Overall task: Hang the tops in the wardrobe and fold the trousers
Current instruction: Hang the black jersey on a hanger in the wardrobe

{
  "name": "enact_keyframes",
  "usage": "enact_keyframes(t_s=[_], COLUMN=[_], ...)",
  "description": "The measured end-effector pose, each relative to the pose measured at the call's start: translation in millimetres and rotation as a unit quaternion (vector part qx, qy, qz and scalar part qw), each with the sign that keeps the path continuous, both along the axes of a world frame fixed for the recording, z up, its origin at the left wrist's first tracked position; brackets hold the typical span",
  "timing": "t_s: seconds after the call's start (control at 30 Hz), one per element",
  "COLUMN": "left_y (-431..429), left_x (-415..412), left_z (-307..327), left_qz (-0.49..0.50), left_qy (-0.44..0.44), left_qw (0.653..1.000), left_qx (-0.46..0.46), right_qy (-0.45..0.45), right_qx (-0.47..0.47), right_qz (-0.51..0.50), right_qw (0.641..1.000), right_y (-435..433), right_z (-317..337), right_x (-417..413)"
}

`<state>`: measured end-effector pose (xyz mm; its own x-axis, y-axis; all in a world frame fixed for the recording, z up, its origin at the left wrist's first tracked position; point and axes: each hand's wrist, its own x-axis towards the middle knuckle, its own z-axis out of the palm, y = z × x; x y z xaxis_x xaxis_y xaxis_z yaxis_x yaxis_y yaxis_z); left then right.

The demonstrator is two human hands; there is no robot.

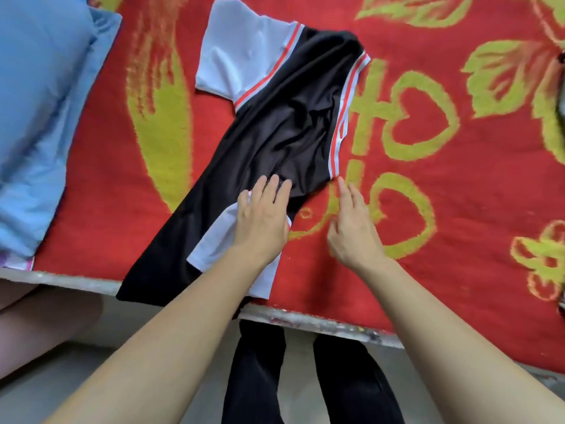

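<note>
While my left hand (263, 218) presses the black-and-white garment (293, 123) flat, fingers (275, 186) straight, at the bed's (458, 209) front edge, my open right hand (351, 231) should smooth the striped hem (336, 142).

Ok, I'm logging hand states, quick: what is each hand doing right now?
Left hand: open, flat on the black garment.
Right hand: open, fingertips at the garment's striped edge.

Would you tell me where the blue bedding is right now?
The blue bedding lies at the far left of the head view, on the red blanket, left of the black garment.
</note>
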<state>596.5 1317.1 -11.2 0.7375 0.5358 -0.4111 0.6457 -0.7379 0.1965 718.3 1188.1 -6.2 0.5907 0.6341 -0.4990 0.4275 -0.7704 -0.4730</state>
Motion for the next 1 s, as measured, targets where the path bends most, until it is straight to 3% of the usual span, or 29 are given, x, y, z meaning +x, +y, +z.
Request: enact_keyframes(t_s=[0.1,0.2,0.3,0.4,0.53,0.6,0.67,0.73,0.8,0.87,1.0], left_y=[-1.8,-1.5,3.2,7.1,6.8,27.9,67.2,103.7,122.6,121.7,112.8], left_x=[12.6,16.0,23.7,31.1,43.8,49.4,40.5,11.7,-16.4,-27.1,-25.6], left_z=[-32.3,-50.9,-63.6,-67.5,-53.4,-44.6,-34.3,-20.3,-9.8,-3.3,-4.3], left_qz=[0.009,0.039,0.034,0.069,0.081,0.157,0.324,0.437,0.435,0.401,0.334], left_qy=[0.017,-0.008,-0.015,-0.007,0.004,-0.032,-0.126,-0.2,-0.215,-0.218,-0.103], left_qw=[0.999,0.998,0.998,0.997,0.995,0.986,0.936,0.877,0.871,0.884,0.911], left_qx=[0.037,0.041,0.051,0.047,0.06,0.034,-0.051,-0.017,0.067,0.103,0.218], right_qy=[-0.055,-0.167,-0.24,-0.218,-0.247,-0.238,-0.184,-0.093,0.048,0.109,-0.057], right_qx=[0.017,0.028,0.032,0.012,0.063,0.047,0.018,-0.003,-0.023,-0.031,-0.059], right_qz=[0.02,0.074,0.185,0.29,0.228,0.222,0.231,0.248,0.212,0.221,0.372], right_qw=[0.998,0.983,0.952,0.932,0.94,0.944,0.955,0.964,0.976,0.969,0.925], right_y=[6.8,34.8,80.4,108.2,116.1,111.1,94.8,71.7,55.0,48.7,43.4], right_z=[-25.3,-44.4,-60.2,-73.5,-67.5,-58.1,-45.4,-29.2,-7.4,0.0,-11.0], right_x=[34.8,83.0,129.1,154.1,148.0,139.8,135.4,133.7,128.9,123.7,124.3])
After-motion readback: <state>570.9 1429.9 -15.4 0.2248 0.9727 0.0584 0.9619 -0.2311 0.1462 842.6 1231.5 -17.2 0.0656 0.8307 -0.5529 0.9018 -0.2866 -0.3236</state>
